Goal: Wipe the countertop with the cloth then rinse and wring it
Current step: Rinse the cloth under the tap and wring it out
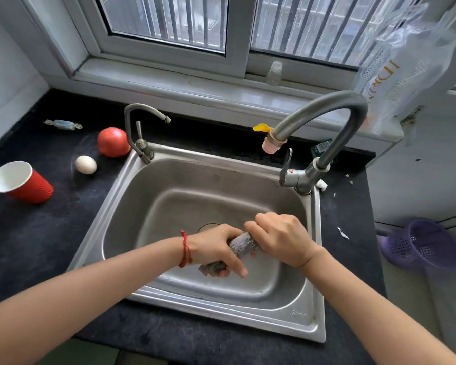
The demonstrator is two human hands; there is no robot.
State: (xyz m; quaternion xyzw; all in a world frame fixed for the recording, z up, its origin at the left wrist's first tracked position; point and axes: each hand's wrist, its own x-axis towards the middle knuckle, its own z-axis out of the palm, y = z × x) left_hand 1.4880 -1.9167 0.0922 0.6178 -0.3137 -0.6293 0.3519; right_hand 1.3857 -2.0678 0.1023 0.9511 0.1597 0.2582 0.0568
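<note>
Cloth (244, 245), grey and rolled into a twist, is held over the basin of the steel sink (132, 206), which is set in the dark counter (37, 246). Its middle alone is visible; both ends are covered. The left hand (216, 248) is closed round the lower end, the right hand (282, 238) round the upper. The drain is partly hidden behind the left hand. At the counter's left edge a red cup (24, 184) lies tilted.

Both hands hide most of the cloth (244, 245), and the left hand (216, 250) covers part of the drain (207, 227). The basket (421, 243) is blurred. The bag's (395, 75) lettering is unreadable.
</note>
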